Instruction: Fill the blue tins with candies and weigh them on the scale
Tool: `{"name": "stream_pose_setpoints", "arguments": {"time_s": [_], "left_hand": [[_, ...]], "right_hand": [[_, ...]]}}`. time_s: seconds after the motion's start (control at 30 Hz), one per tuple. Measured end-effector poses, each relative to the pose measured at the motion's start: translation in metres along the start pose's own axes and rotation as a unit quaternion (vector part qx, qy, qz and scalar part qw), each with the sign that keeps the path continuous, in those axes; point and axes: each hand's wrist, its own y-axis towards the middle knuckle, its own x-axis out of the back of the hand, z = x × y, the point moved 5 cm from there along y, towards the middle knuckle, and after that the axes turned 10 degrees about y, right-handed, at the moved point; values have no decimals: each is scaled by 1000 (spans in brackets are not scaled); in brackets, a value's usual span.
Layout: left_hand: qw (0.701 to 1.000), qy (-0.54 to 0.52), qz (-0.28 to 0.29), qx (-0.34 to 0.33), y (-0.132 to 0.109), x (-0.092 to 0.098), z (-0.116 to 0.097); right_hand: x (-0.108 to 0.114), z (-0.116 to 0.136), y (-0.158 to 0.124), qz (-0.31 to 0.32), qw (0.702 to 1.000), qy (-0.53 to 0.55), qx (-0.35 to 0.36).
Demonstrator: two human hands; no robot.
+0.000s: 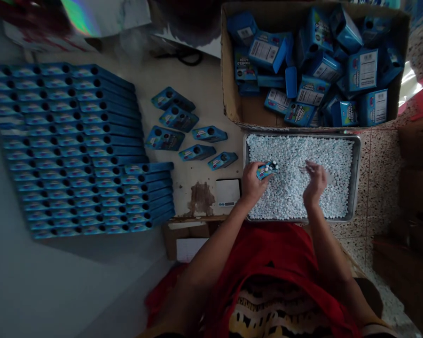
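Observation:
My left hand [253, 185] is closed around a small blue candy box [262, 172] at the left side of a metal tray [356, 178]. White candies show at the box's round opening, which is tilted toward the right. Small white candies [292, 202] cover the tray from side to side. Above the middle of them is my right hand [315, 184], its fingers partly spread and a little blurred. I see nothing held in it.
A cardboard carton [232, 105] of jumbled blue boxes stands behind the tray. Several loose blue boxes [179, 118] lie left of it, near a small white scale [228, 192]. Blue boxes in tight rows [74, 155] fill the far left. Black-handled scissors [189, 58] lie at the back.

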Motion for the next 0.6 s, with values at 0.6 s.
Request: {"name": "stream_pose_setpoints", "arguments": {"time_s": [0.6], "left_hand": [[922, -219, 318, -20, 45, -102, -13]], "right_hand": [[2, -85, 45, 70, 989, -130, -14]]}}
